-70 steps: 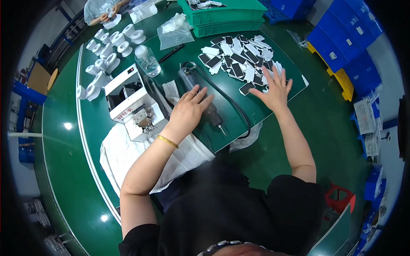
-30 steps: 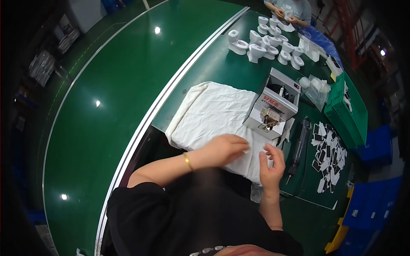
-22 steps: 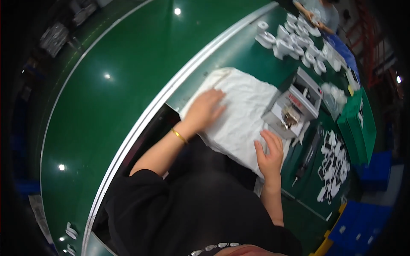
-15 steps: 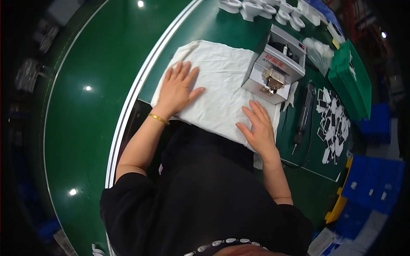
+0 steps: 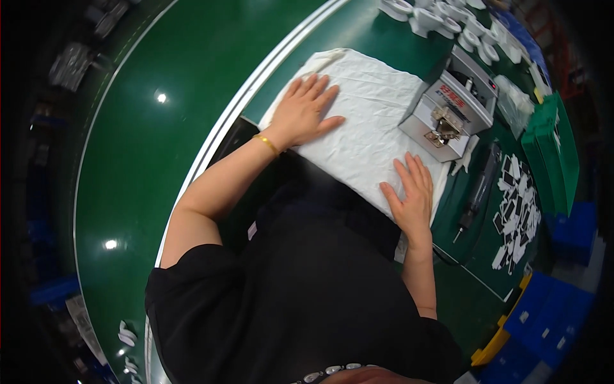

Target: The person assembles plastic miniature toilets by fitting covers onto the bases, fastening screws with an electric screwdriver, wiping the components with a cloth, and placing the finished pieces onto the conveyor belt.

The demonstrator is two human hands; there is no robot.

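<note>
A white cloth point(image 5: 368, 121) lies spread on the green work table, lightly wrinkled, its near edge along the table's front. My left hand point(image 5: 304, 112) rests flat on its left part, fingers spread, with a gold bracelet point(image 5: 267, 144) at the wrist. On the right part of the cloth lies my right hand point(image 5: 411, 195), palm down and fingers apart. Neither hand holds anything. Just beyond my right hand stands a grey box-shaped machine point(image 5: 451, 105) with a metal mechanism point(image 5: 446, 127) on its front, at the cloth's right edge.
Right of the machine lies a dark electric screwdriver point(image 5: 478, 192), beside a pile of small white and black parts point(image 5: 515, 211). A green bin point(image 5: 550, 150) and a clear plastic bag point(image 5: 513, 105) are farther right. White curved parts point(image 5: 441, 20) crowd the back. Blue bins point(image 5: 547, 313) stand lower right.
The whole view has shifted, so the table and things appear farther right. Both hands stay flat on the cloth, in about the same places.
</note>
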